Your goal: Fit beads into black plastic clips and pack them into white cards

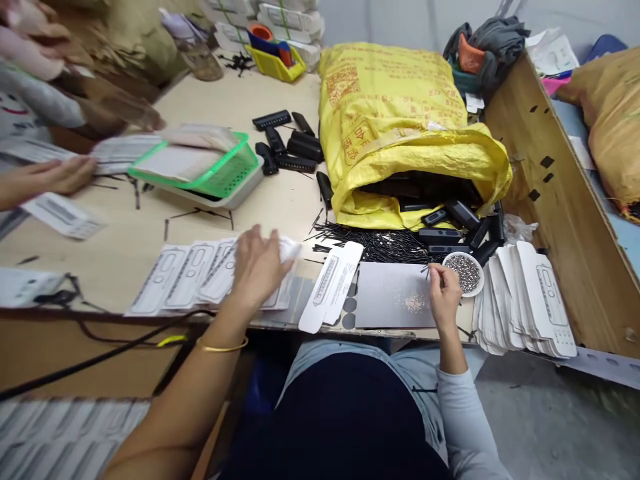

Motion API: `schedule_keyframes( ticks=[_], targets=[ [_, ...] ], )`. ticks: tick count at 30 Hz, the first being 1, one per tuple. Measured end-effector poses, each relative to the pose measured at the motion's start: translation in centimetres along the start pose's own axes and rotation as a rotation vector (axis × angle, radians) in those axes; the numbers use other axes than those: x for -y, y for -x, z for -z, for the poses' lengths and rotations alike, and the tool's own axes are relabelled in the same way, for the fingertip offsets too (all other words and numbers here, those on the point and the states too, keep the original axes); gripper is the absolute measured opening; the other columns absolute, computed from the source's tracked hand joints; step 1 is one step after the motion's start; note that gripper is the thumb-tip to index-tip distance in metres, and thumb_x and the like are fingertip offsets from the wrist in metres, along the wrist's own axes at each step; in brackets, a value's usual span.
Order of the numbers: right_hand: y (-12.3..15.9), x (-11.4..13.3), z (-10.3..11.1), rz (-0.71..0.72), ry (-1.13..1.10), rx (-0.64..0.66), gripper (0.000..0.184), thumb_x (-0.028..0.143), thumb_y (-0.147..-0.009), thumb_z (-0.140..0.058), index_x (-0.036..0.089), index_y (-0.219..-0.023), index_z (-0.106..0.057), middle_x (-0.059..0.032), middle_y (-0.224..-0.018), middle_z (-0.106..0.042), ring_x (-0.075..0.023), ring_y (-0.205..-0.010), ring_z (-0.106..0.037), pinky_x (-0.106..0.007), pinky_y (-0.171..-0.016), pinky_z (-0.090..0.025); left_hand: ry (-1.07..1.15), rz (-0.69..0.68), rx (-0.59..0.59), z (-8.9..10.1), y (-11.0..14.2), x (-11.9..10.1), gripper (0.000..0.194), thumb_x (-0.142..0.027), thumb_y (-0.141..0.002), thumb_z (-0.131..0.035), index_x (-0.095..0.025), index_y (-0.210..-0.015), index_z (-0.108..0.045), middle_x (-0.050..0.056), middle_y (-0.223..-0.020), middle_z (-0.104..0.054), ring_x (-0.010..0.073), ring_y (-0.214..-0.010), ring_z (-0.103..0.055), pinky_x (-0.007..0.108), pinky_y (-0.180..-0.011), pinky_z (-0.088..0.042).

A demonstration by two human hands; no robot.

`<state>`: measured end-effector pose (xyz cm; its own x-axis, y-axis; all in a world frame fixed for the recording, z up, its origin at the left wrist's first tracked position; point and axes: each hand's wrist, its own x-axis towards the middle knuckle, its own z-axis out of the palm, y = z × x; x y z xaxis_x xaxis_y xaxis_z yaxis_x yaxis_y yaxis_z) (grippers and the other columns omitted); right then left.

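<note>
My left hand [259, 265] lies palm down, fingers spread, on a row of white printed packaging cards [190, 275] at the table's front edge. One more white card [331, 285] lies slanted just right of that hand. My right hand [443, 292] is pinched on a few thin black pins [426, 269] over a grey mat [387, 293]. A small white bowl [465, 272] of tiny metal parts sits right beside it. A heap of black pins [373, 241] lies behind the mat.
A yellow sack [400, 127] spills black plastic cases [455, 223] at the back right. White cards [525, 300] are stacked at the right. A green basket [210, 167] sits on the left, near another person's hand [55, 177]. A black cable [90, 330] runs along the front edge.
</note>
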<state>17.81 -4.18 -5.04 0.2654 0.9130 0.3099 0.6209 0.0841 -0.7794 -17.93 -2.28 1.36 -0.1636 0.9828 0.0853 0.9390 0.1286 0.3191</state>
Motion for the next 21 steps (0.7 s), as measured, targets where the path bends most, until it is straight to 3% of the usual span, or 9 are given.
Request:
schedule_keyframes(
  ticks=[2, 4, 6, 9, 11, 13, 16, 21],
  targets=[
    [-0.8, -2.4, 1.7, 0.006, 0.212, -0.055, 0.023, 0.03, -0.089, -0.046, 0.018, -0.094, -0.065, -0.0092, -0.092, -0.066, -0.024, -0.093, -0.054, -0.042, -0.088, -0.041, -0.071, -0.016, -0.066, -0.6, -0.8, 0.3, 0.057, -0.034, -0.084, -0.054, -0.01, -0.134, -0.04, 0.022, -0.15, -0.023, 0.0474, -0.138, -0.013, 0.069, -0.106, -0.014],
    [-1.2, -4.5, 2.9, -0.009, 0.385, -0.027, 0.02, 0.026, -0.086, -0.048, 0.016, -0.092, -0.064, -0.0109, -0.09, -0.065, -0.0252, -0.089, -0.053, -0.043, -0.087, -0.04, 0.006, -0.126, -0.085, -2.5, -1.9, -2.3, 0.057, -0.032, -0.085, -0.054, -0.01, -0.136, -0.04, 0.022, -0.15, -0.021, 0.0441, -0.139, -0.016, 0.063, -0.109, -0.017],
    [-1.4, -6.0, 3.5, -0.037, 0.49, 0.048, 0.017, 0.023, -0.083, -0.049, 0.016, -0.086, -0.064, -0.011, -0.086, -0.063, -0.0253, -0.086, -0.052, -0.042, -0.083, -0.04, 0.178, -0.325, -0.005, -5.2, -3.3, -7.5, 0.052, -0.03, -0.085, -0.054, -0.012, -0.133, -0.045, 0.02, -0.142, -0.036, 0.0364, -0.134, -0.032, 0.052, -0.109, -0.028],
    [-1.4, -7.1, 3.4, -0.041, 0.494, 0.093, 0.015, 0.022, -0.082, -0.05, 0.017, -0.081, -0.064, -0.0097, -0.084, -0.062, -0.0244, -0.085, -0.052, -0.039, -0.081, -0.04, 0.3, -0.644, 0.26, -9.9, -5.6, -17.1, 0.044, -0.022, -0.086, -0.052, -0.015, -0.129, -0.05, 0.015, -0.132, -0.048, 0.028, -0.124, -0.045, 0.042, -0.105, -0.036],
    [-1.4, -7.2, 3.3, -0.031, 0.415, 0.084, 0.015, 0.022, -0.082, -0.05, 0.017, -0.078, -0.063, -0.0085, -0.082, -0.062, -0.0233, -0.084, -0.053, -0.038, -0.081, -0.041, 0.226, -0.641, 0.394, -12.6, -6.9, -22.4, 0.047, -0.013, -0.082, -0.053, -0.015, -0.129, -0.049, 0.014, -0.126, -0.052, 0.0269, -0.121, -0.046, 0.04, -0.104, -0.036],
    [-1.4, -7.0, 3.3, -0.048, 0.282, 0.048, 0.015, 0.024, -0.083, -0.05, 0.017, -0.078, -0.063, -0.0073, -0.082, -0.062, -0.0221, -0.084, -0.054, -0.038, -0.082, -0.041, 0.194, -0.585, 0.43, -14.5, -8.0, -25.7, 0.041, -0.009, -0.078, -0.058, -0.008, -0.119, -0.055, 0.02, -0.124, -0.051, 0.0314, -0.119, -0.046, 0.043, -0.099, -0.039],
    [-1.3, -6.2, 3.4, -0.16, -0.031, -0.041, 0.015, 0.028, -0.083, -0.054, 0.018, -0.084, -0.064, -0.0058, -0.086, -0.065, -0.0201, -0.086, -0.057, -0.036, -0.083, -0.044, 0.184, -0.521, 0.451, -16.1, -9.3, -26.6, 0.042, -0.008, -0.07, -0.068, -0.005, -0.11, -0.056, 0.024, -0.125, -0.048, 0.0356, -0.119, -0.043, 0.045, -0.097, -0.038],
    [-1.0, -3.9, 2.9, -0.414, -0.709, -0.071, 0.018, 0.03, -0.073, -0.07, 0.02, -0.085, -0.062, -0.0007, -0.087, -0.066, -0.0145, -0.082, -0.061, -0.03, -0.079, -0.048, 0.247, -0.511, 0.512, -16.8, -10.5, -23.5, 0.05, -0.018, -0.067, -0.076, -0.012, -0.111, -0.053, 0.016, -0.118, -0.055, 0.0287, -0.112, -0.05, 0.037, -0.096, -0.038]
  ],
)
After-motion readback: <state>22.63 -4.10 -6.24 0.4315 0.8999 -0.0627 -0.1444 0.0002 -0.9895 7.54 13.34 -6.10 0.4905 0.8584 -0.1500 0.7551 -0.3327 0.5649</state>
